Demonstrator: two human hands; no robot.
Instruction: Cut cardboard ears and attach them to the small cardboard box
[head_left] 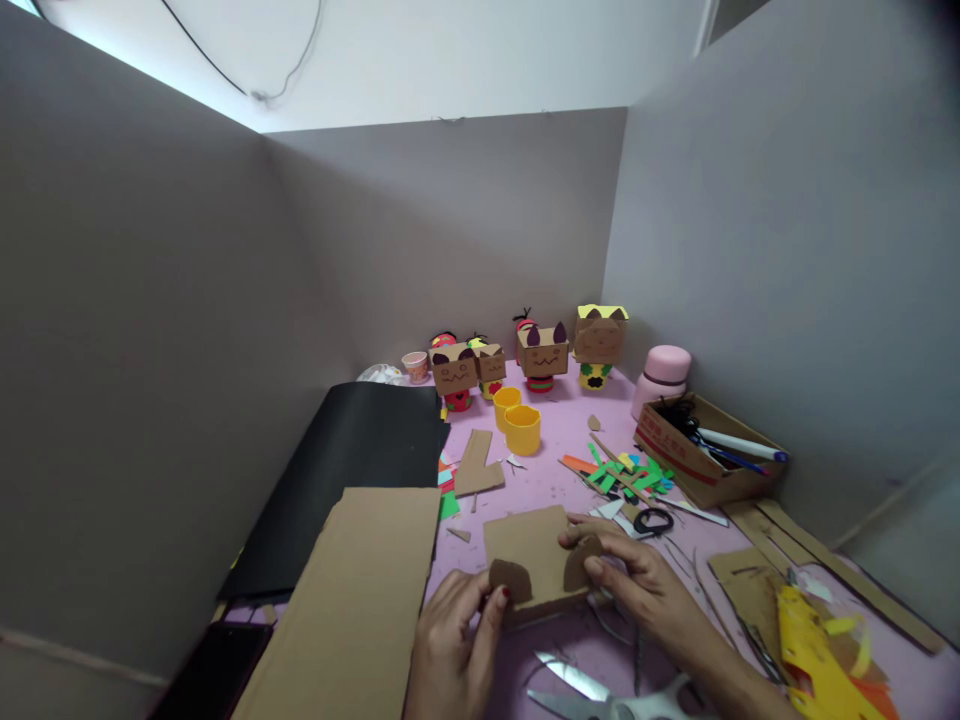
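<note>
Cardboard box sits low on the pink tabletop, right in front of me, and both my hands are clamped on it. My left hand pinches a small rounded cardboard ear against the box's near left edge; my right hand presses a second ear on the right side. Scissors lie just below my hands. A big cardboard sheet lies to the left, over black paper. Further back stand two yellow cups and four box-headed figures.
</note>
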